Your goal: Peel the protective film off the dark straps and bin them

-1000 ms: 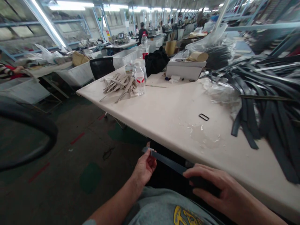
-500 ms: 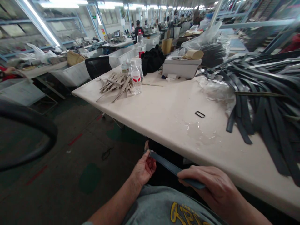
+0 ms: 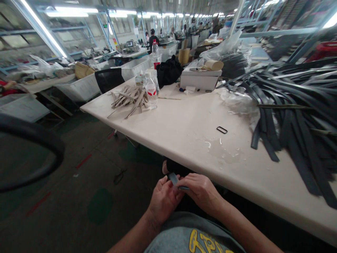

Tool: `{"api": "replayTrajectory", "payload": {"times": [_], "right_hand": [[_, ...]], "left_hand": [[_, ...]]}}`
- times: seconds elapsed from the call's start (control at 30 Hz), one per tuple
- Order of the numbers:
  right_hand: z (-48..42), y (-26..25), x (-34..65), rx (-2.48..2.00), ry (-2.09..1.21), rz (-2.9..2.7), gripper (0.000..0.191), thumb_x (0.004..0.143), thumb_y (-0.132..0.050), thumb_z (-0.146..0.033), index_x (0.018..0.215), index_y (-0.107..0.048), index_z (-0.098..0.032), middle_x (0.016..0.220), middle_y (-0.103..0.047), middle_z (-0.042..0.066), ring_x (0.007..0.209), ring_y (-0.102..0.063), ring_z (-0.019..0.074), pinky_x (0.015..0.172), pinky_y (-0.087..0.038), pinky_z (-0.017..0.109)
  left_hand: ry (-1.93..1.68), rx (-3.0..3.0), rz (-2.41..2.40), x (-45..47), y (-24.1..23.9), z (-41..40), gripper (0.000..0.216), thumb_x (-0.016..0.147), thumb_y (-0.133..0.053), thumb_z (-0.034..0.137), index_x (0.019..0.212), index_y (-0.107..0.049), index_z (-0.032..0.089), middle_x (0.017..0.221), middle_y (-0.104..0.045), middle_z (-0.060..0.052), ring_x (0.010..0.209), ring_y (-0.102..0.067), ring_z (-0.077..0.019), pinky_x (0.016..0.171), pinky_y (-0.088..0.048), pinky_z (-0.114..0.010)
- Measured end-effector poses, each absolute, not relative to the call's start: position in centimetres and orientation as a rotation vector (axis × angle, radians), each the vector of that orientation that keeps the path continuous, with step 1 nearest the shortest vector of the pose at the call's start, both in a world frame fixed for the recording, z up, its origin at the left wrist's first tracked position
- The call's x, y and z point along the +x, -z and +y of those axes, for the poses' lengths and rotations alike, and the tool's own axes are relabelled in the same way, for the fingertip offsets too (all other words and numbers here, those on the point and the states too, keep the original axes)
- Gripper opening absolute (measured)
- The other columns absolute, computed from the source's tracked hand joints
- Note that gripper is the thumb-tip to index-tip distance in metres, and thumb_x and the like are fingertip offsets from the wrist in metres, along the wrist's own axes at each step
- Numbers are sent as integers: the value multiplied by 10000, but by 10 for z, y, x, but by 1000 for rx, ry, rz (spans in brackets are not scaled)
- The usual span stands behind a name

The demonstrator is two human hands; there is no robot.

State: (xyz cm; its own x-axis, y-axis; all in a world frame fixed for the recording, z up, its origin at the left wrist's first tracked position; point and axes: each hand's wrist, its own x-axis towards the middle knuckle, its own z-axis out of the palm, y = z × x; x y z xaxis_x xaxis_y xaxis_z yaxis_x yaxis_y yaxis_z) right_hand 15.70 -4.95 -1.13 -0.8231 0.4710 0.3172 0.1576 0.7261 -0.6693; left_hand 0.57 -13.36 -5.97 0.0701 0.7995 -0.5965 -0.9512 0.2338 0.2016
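Close in front of my body, below the table's front edge, both hands meet around a dark blue-grey strap (image 3: 173, 178). My left hand (image 3: 164, 195) is palm up, its fingers curled about the strap. From the other side my right hand (image 3: 202, 189) is closed on it, with a short piece showing under the fingers. The hands hide most of the strap's length. On the table above them lies a black rectangular ring (image 3: 222, 130), touched by neither hand.
A wet patch (image 3: 223, 149) marks the white table (image 3: 173, 130). Dark straps (image 3: 295, 140) are heaped at right; beige strips (image 3: 129, 98) and a water bottle (image 3: 151, 93) are at left. Behind stand a black bag (image 3: 170, 70) and a white box (image 3: 200, 80). A black curved bar (image 3: 56, 147) is at far left.
My right hand has moved left along the strap to meet my left hand, so much less strap shows between them. The view has shifted slightly.
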Motion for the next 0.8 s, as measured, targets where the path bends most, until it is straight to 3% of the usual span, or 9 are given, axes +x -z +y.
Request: {"api": "replayTrajectory", "payload": {"times": [0.1, 0.2, 0.4, 0.47, 0.6, 0.67, 0.73, 0.8], "right_hand": [[-54, -8, 171, -521, -1057, -2388, 276, 1009, -455, -336, 924, -686, -211, 786, -702, 11, 720, -634, 133, 678, -468, 235], [-59, -25, 187, -536, -1266, -2296, 264, 1003, -473, -327, 898, -693, -225, 764, -688, -12, 698, -625, 107, 677, -446, 211], [-74, -19, 205, -623, -1571, -2157, 258, 984, -494, -310, 856, -707, -239, 778, -701, -17, 717, -637, 112, 690, -459, 208], [-76, -10, 205, -678, -1697, -2053, 288, 982, -491, -365, 845, -703, -227, 771, -706, -5, 702, -631, 128, 670, -469, 223], [-68, -4, 202, -781, -1808, -1834, 319, 951, -521, -456, 854, -705, -214, 784, -694, 14, 734, -619, 161, 703, -485, 264], [-59, -9, 202, -794, -1783, -1763, 316, 936, -542, -476, 885, -718, -219, 873, -710, 32, 816, -625, 184, 761, -483, 294], [-48, -17, 203, -786, -1760, -1667, 307, 928, -555, -479, 905, -726, -226, 1096, -707, 58, 969, -625, 218, 870, -464, 342], [-36, -25, 207, -767, -1735, -1551, 292, 922, -572, -472, 911, -732, -229, 1347, -602, 65, 1186, -552, 261, 1014, -392, 409]], "left_hand": [[-1369, -476, 857, -16, 82, -123, 394, 907, -542, 356, 1081, -617, 11, 885, -727, -160, 799, -714, -206, 754, -580, -300], [-1418, -563, 1025, -49, 113, -117, 409, 950, -472, 329, 1128, -578, -23, 721, -695, -102, 623, -684, -175, 639, -577, -280], [-1736, -547, 1351, -113, 130, -114, 342, 1000, -316, 200, 1253, -526, 103, 689, -652, 5, 450, -571, -72, 480, -481, -176], [-1855, -427, 1415, -121, 114, -113, 332, 988, -353, 164, 1262, -539, 159, 709, -665, 15, 470, -579, -49, 473, -453, -135], [-1900, -28, 1402, -108, 62, -110, 367, 876, -620, 246, 1241, -598, 218, 759, -709, 3, 515, -609, -69, 488, -466, -146], [-1788, 257, 1334, -90, 38, -109, 458, 800, -717, 326, 1229, -614, 205, 737, -710, -8, 514, -601, -81, 499, -472, -164], [-1597, 511, 1258, -68, 21, -109, 481, 763, -747, 395, 1182, -640, 184, 708, -701, -13, 510, -591, -86, 500, -461, -172], [-1387, 660, 1195, -45, 15, -109, 437, 758, -745, 423, 1107, -671, 171, 682, -693, -18, 494, -583, -90, 488, -441, -180]]}}
